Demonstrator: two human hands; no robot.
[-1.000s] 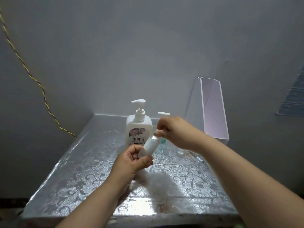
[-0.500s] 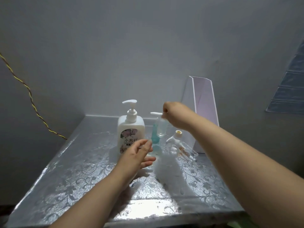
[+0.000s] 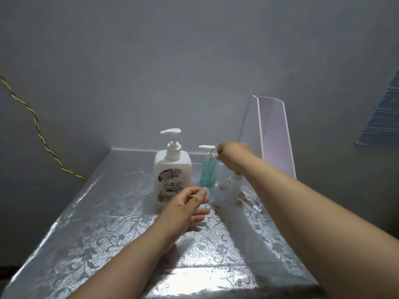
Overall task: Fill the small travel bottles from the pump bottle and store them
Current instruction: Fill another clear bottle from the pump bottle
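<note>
A shiny silver table [image 3: 90, 231] with a swirly flower pattern fills the near part of the view. 2 bare arms reach out over it.

The left hand [image 3: 183, 207] is nearer. It hangs just above the table with its fingers loose and spread, and it holds nothing. It is right in front of the big white pump bottle [image 3: 172, 169], which stands upright and has a flower picture and some writing on its label.

To the right of the pump bottle stands a small blue-green pump bottle [image 3: 206, 171], also upright. Beside that are some clear small travel bottles [image 3: 226, 186]. They are see-through and blurry, so I cannot tell how many there are. 1 of them has a pale cap.

The right hand [image 3: 232, 154] is farther away, up above the clear bottles. Its fingers are pinched together at the top of 1 clear bottle [image 3: 220, 171], just beside the blue-green bottle's pump. I cannot tell if that bottle's bottom touches the table.

Behind the hand, a clear plastic box [image 3: 274, 134] stands tall against the grey wall [image 3: 194, 61]. A twisted yellow cord [image 3: 38, 134] hangs down the wall on the left.
</note>
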